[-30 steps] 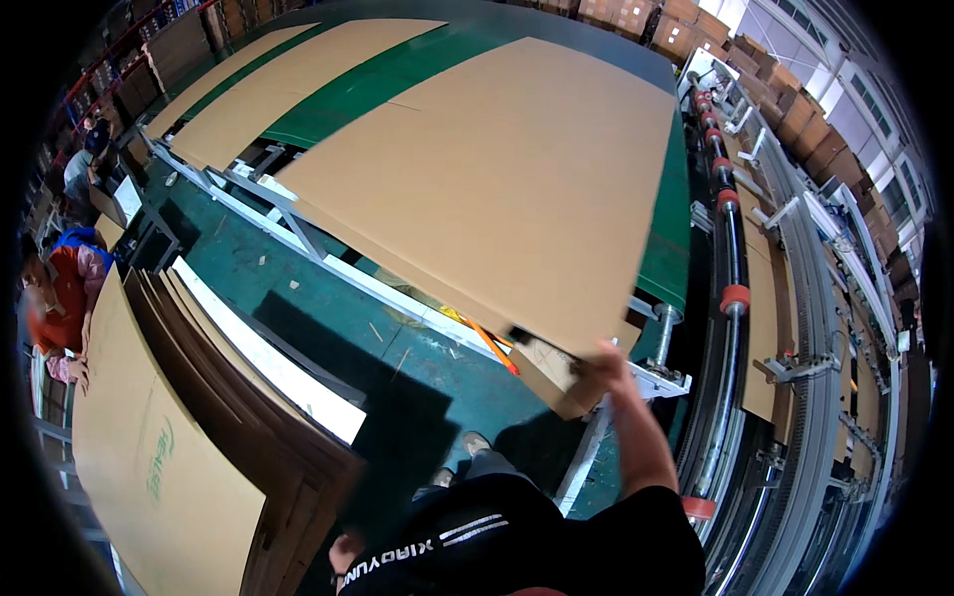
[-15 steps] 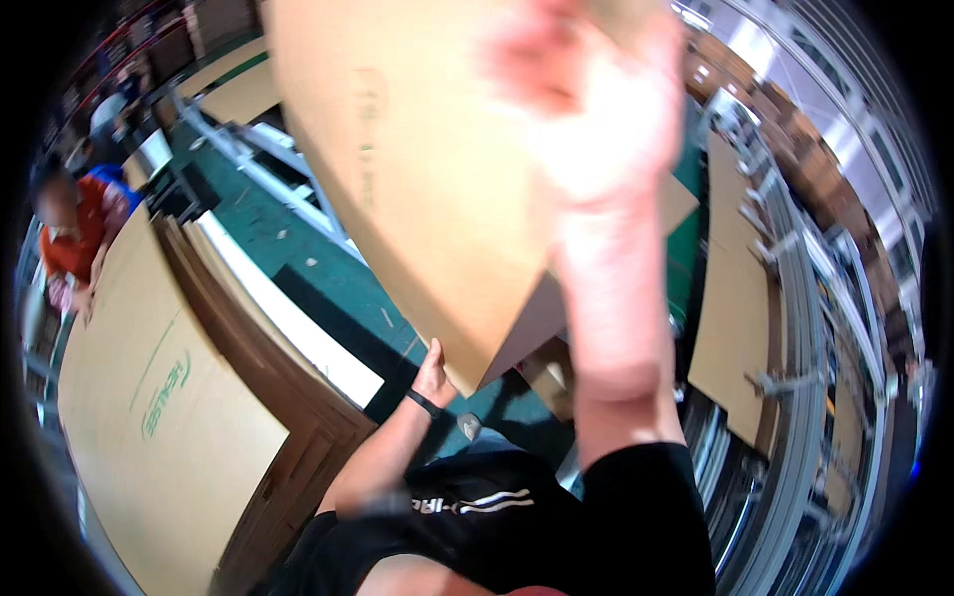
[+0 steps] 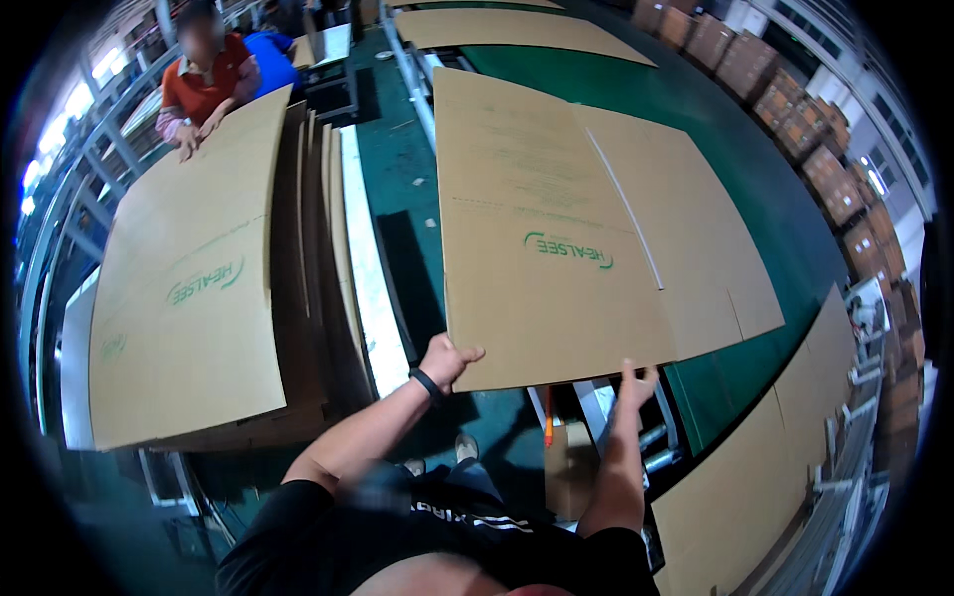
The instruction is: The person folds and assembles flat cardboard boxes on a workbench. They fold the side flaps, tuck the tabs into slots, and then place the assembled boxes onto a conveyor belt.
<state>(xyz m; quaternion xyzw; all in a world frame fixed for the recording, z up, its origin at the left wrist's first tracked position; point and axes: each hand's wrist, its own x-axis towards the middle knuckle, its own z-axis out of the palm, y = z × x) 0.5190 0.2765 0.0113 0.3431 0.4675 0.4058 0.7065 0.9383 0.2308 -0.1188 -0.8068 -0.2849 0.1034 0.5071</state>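
Note:
A large flat brown cardboard sheet (image 3: 527, 308) with green print and a pale strip along one seam lies tilted in front of me. My left hand (image 3: 445, 363), with a black band on its wrist, grips the sheet's near left corner, thumb on top and fingers underneath. At the near edge, further right, my right hand (image 3: 637, 385) touches the board with its fingers stretched and apart. Under the sheet's far and right parts runs a green conveyor surface (image 3: 735, 382).
A stack topped by a printed cardboard sheet (image 3: 189, 348) stands on the left, where a person in an orange top (image 3: 212, 84) rests both hands on its far edge. More sheets (image 3: 765, 447) lie at right beside metal rails. Stacked cartons (image 3: 745, 65) line the far right.
The cardboard sheet has come down from upright before me to lying nearly flat over the conveyor. My right hand has dropped from high up to the sheet's near edge; the left keeps its corner.

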